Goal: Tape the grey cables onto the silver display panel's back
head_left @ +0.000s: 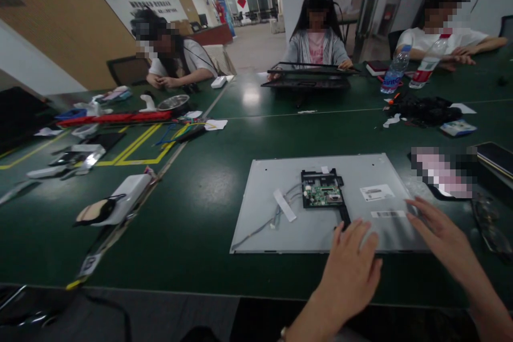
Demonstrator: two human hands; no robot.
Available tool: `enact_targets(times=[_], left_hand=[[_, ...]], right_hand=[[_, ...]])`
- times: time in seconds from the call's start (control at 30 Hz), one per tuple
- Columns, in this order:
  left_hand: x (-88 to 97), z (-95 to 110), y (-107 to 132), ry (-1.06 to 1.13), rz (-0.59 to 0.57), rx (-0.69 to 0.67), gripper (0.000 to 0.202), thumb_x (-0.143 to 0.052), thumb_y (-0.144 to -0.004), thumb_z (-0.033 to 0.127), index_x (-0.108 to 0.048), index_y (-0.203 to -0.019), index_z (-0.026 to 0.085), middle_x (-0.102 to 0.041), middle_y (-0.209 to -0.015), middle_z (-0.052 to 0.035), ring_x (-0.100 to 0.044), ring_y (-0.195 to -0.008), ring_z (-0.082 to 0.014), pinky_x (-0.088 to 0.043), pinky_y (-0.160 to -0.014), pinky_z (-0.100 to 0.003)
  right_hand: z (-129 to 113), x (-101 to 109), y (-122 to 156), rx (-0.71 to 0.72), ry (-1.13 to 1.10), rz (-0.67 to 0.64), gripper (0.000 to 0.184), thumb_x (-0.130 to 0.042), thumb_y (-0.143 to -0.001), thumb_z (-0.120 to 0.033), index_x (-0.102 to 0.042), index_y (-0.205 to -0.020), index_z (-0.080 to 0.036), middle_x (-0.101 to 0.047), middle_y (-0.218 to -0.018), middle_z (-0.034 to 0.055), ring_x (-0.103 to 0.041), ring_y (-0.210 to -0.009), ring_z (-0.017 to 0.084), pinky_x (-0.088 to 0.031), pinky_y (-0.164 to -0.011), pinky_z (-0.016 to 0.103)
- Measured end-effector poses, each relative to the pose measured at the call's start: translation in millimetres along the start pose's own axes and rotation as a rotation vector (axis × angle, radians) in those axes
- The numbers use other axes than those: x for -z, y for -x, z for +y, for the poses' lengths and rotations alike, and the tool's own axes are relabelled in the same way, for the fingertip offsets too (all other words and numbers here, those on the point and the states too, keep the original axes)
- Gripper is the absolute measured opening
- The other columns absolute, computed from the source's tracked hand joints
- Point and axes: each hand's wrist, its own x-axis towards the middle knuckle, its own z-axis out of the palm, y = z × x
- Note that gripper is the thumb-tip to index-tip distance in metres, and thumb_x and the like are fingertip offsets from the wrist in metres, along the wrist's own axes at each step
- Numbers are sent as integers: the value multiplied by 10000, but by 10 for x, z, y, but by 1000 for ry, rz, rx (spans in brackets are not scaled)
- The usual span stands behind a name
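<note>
A flat grey display panel (276, 176) lies back side up on the green table before me. Fixed near its middle is a green circuit board (324, 194) in a black frame, from which a black strip runs toward the front edge. Grey cables (256, 232) trail left from the board, with a piece of white tape (285, 205) across them. My left hand (350, 264) is over the panel's front edge by the black strip, fingers extended and holding nothing. At the right edge, beside a barcode label (388, 214), my right hand (438, 232) has its fingers apart; contact is unclear.
A phone (441, 173) and eyeglasses (487, 224) lie to the right. A white device (128, 197) is at left. Bottles (395, 72) and black cables (425, 109) are farther back. Three people sit opposite; one holds a black panel (308, 83).
</note>
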Motion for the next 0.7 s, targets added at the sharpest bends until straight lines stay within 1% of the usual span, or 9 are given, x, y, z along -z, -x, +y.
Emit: enact_targets(times=[0.1, 0.2, 0.3, 0.37, 0.43, 0.53, 0.6, 0.7], left_hand=[[-103, 114, -53, -67, -70, -87, 424, -459, -967, 292, -458, -1370, 160, -438, -1478, -111, -310, -1420, -237, -338, -1144, -494], [-158, 125, -75, -141, -86, -132, 434, -426, -980, 285, -449, -1392, 150, -410, -1503, -114, -293, -1430, -231, -324, -1150, -488], [-205, 91, -79, -168, -82, -146, 432, -364, -1002, 288, -443, -1404, 151, -418, -1502, -97, -292, -1434, -212, -300, -1163, -466], [-247, 65, -79, -154, -67, -125, 437, -354, -1007, 302, -448, -1402, 141, -466, -1467, -105, -348, -1405, -216, -320, -1153, -464], [-295, 42, -77, -141, -38, -75, 439, -363, -1007, 309, -457, -1395, 129, -526, -1415, -108, -425, -1353, -224, -349, -1136, -473], [-342, 0, -56, -156, 12, -18, 433, -377, -1003, 289, -462, -1390, 115, -587, -1352, -97, -497, -1292, -225, -369, -1125, -474], [-335, -47, -21, -178, 40, 4, 422, -387, -996, 260, -471, -1382, 111, -618, -1312, -97, -527, -1265, -223, -377, -1123, -465], [-274, -153, 63, -197, 69, 68, 397, -408, -983, 233, -510, -1350, 117, -650, -1261, -97, -554, -1242, -221, -393, -1115, -454]], right_hand=[[9, -80, 2, -20, -42, -45, 478, -511, -861, -552, -616, -1234, -271, -519, -1418, 73, -508, -1280, 296, -378, -1089, 504], [16, -143, 0, -9, -60, -54, 461, -522, -857, -548, -622, -1211, -270, -513, -1417, 73, -488, -1297, 287, -378, -1089, 502], [-67, -164, 11, -2, -42, -61, 439, -504, -872, -538, -629, -1196, -270, -508, -1419, 73, -481, -1303, 285, -395, -1077, 500], [-160, -172, 24, 14, -19, -53, 432, -486, -883, -532, -633, -1184, -260, -513, -1412, 81, -482, -1301, 290, -396, -1076, 505], [-252, -194, 41, 45, 12, -54, 430, -468, -895, -522, -633, -1178, -245, -512, -1412, 94, -487, -1298, 296, -398, -1074, 512], [-363, -282, 83, 109, 65, -103, 436, -443, -916, -501, -618, -1205, -225, -497, -1427, 114, -497, -1290, 302, -437, -1043, 516], [-424, -369, 121, 174, 112, -133, 446, -446, -920, -491, -605, -1231, -214, -494, -1432, 124, -496, -1290, 310, -450, -1032, 525], [-509, -489, 166, 332, 216, -172, 458, -487, -906, -468, -587, -1278, -221, -498, -1437, 115, -433, -1340, 336, -417, -1057, 558]])
